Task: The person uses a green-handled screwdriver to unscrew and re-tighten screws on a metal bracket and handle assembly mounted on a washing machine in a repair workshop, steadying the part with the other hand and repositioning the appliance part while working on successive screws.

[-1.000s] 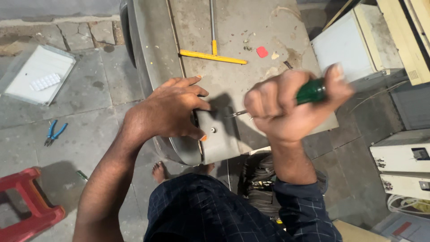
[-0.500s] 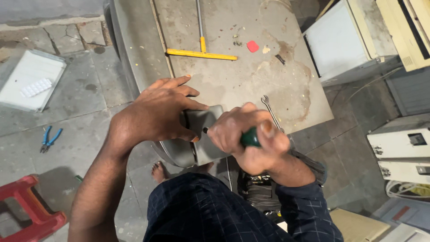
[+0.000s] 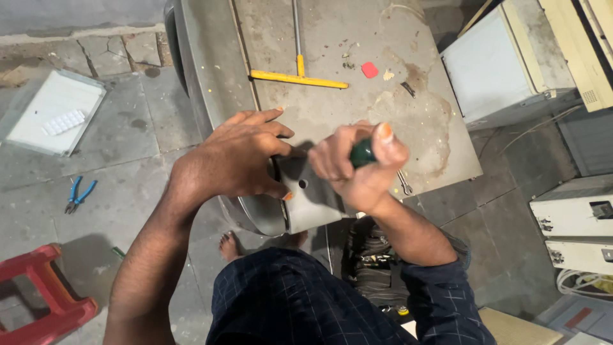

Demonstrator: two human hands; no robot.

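Note:
My left hand [image 3: 239, 156] presses on the near corner of a large grey metal appliance body [image 3: 357, 121] lying on its side, fingers spread by a small grey bracket [image 3: 306, 198] with a round hole. My right hand [image 3: 354, 166] is closed around the dark green handle of a screwdriver [image 3: 363, 153], held upright over that bracket. The screwdriver's shaft and tip are hidden behind my hand.
A yellow T-shaped tool [image 3: 299, 75], a small red piece [image 3: 370, 69] and a spanner [image 3: 403, 183] lie on the metal panel. Blue pliers [image 3: 78, 195], a white tray [image 3: 54, 118] and a red stool [image 3: 38, 297] are on the floor at left. White appliances [image 3: 504, 67] stand right. A tool bag [image 3: 377, 265] sits by my legs.
My right hand brought the screwdriver down from a raised position at the right to the bracket beside my left hand, then turned it upright. The left hand stayed on the corner.

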